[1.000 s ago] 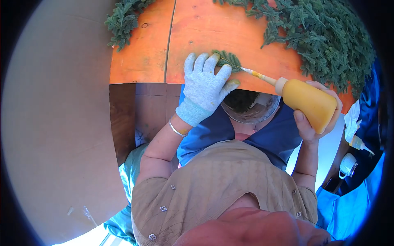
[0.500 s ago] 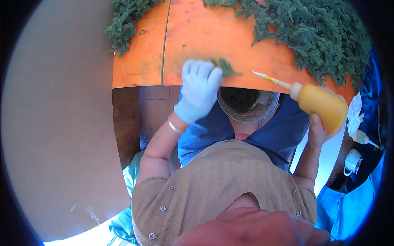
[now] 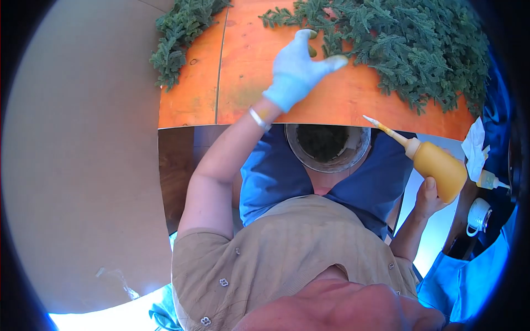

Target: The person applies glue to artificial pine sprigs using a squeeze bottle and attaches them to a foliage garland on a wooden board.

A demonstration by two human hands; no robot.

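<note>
My left hand [image 3: 298,69], in a pale glove with stained fingertips, reaches over the orange wooden board [image 3: 190,102]. Its thumb and fingers are spread, and nothing shows between them. Just beyond the fingertips lies the near edge of a large pile of green fir sprigs [image 3: 419,47]. Bare and low on the right, my right hand [image 3: 429,198] is wrapped round a yellow squeeze bottle [image 3: 441,172]. The bottle tilts with its long, white-tipped nozzle pointing up and left, near the board's front edge.
A smaller bunch of fir sprigs [image 3: 185,38] lies at the board's far left. Between my knees stands a round bucket [image 3: 292,149] with dark contents. White paper [image 3: 473,148], a small nozzle bottle [image 3: 488,180] and a white cup [image 3: 478,215] are on the right. A large brown panel [image 3: 83,165] fills the left.
My left hand has moved away from the front edge, up and right toward the large pile, and opened; the sprig at its fingers no longer shows. The bottle has shifted slightly downward in view.
</note>
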